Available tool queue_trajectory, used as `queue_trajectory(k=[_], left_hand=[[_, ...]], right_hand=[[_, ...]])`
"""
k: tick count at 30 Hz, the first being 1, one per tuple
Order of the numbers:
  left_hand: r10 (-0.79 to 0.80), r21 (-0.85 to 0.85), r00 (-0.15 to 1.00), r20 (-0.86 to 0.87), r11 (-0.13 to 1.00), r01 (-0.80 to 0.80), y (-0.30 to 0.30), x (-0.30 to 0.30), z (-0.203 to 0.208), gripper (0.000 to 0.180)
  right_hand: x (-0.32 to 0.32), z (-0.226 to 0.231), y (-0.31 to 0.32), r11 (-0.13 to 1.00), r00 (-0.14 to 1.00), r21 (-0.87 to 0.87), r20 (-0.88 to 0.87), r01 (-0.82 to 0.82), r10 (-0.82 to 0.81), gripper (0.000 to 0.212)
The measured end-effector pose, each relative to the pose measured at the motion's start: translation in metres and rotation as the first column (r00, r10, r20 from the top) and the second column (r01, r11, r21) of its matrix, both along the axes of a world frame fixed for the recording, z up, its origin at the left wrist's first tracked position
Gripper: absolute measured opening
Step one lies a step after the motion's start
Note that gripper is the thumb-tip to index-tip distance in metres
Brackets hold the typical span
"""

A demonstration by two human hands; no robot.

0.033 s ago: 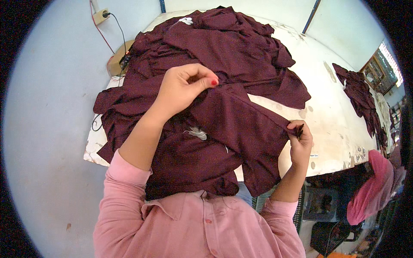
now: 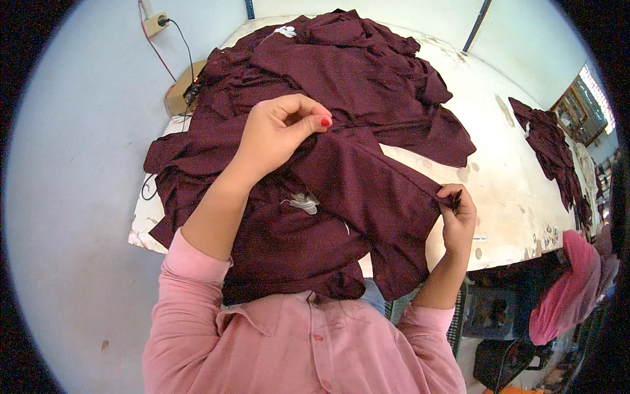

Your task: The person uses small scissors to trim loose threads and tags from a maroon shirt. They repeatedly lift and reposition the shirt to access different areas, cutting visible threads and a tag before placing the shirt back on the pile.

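A dark maroon garment (image 2: 374, 177) is stretched between my two hands over the front of a large heap of the same cloth. My left hand (image 2: 282, 128) pinches it at its upper edge, thumb against the bent index finger. Farther right, my right hand (image 2: 459, 213) is closed on the garment's right end, where a bit of dark fabric bunches up between the fingers. From there the cloth hangs toward my lap. Below my left hand, a bunch of white strips or threads (image 2: 303, 203) lies on the maroon fabric.
The maroon heap (image 2: 341, 72) covers much of a stained white table (image 2: 512, 223). More maroon cloth (image 2: 548, 148) lies at its right edge, above a hanging pink cloth (image 2: 571, 282). A wall socket (image 2: 155, 25) with cables is at the upper left, near a beige box (image 2: 177, 98).
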State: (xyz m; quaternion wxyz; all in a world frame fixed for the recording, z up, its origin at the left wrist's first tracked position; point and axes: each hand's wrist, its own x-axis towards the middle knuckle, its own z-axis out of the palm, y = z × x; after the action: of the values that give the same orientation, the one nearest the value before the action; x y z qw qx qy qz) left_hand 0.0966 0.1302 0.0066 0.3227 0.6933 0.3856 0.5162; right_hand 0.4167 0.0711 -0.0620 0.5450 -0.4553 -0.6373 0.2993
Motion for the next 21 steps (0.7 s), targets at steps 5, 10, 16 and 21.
queue_trajectory(k=[5,10,16,21], left_hand=[[0.065,0.082,0.998,0.022,0.994,-0.066,-0.008,-0.004,0.011,0.010],[0.020,0.060,0.998,-0.057,0.998,-0.016,-0.017,-0.004,0.024,0.011],[0.031,-0.030,0.999,-0.018,0.999,-0.031,-0.013,-0.003,0.023,0.012],[0.009,0.058,0.999,0.051,0.998,-0.012,-0.010,-0.001,0.018,0.013]], right_hand=[[0.001,-0.002,0.019,0.977,0.945,0.184,0.324,-0.104,0.040,0.033],[0.005,0.051,0.009,0.997,0.997,-0.048,-0.050,-0.067,0.064,0.098],[-0.096,0.109,0.020,0.887,0.739,0.345,0.673,-0.308,-0.005,0.046],[-0.117,0.107,0.044,0.909,0.750,0.244,0.653,-0.339,0.105,0.032]])
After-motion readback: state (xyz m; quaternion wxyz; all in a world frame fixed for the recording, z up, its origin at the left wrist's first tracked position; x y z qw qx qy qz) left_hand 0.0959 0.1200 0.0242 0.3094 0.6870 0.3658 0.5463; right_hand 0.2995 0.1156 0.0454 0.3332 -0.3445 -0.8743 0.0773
